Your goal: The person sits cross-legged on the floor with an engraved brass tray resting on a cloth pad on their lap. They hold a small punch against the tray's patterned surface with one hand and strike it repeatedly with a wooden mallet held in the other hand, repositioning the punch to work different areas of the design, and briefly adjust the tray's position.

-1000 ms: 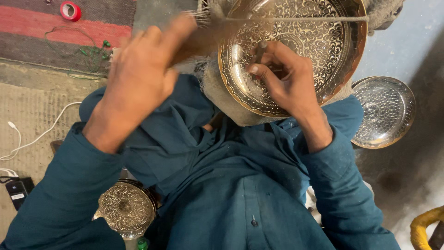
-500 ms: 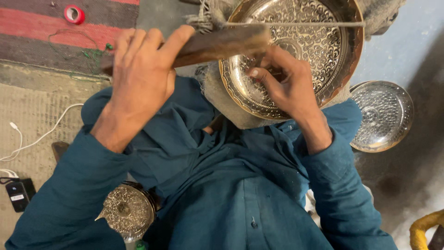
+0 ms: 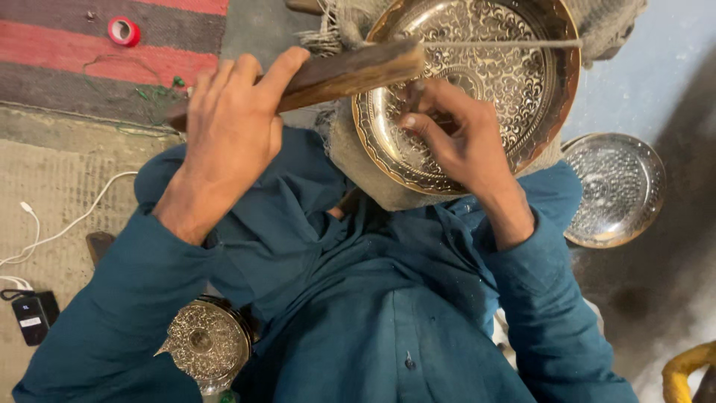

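A large engraved brass bowl [image 3: 522,112] lies tilted on a burlap pad [image 3: 358,164] in my lap. My right hand [image 3: 462,142] rests inside the bowl, fingers pinched on a small metal punch [image 3: 412,93] set against the engraved surface. My left hand [image 3: 231,127] grips a dark wooden bat [image 3: 350,71], whose far end is just above the top of the punch. A thin rod [image 3: 507,43] runs across the upper part of the bowl.
A silver-coloured engraved plate [image 3: 611,190] lies on the floor at the right. A small round engraved piece [image 3: 209,343] sits by my left elbow. A red tape roll [image 3: 123,31] lies on a striped rug [image 3: 89,60]. A white cable [image 3: 74,224] and black adapter [image 3: 30,317] are at far left.
The wooden bat, blurred in motion a second ago, has swung across so its end now sits over the punch. My right hand has kept its place in the bowl.
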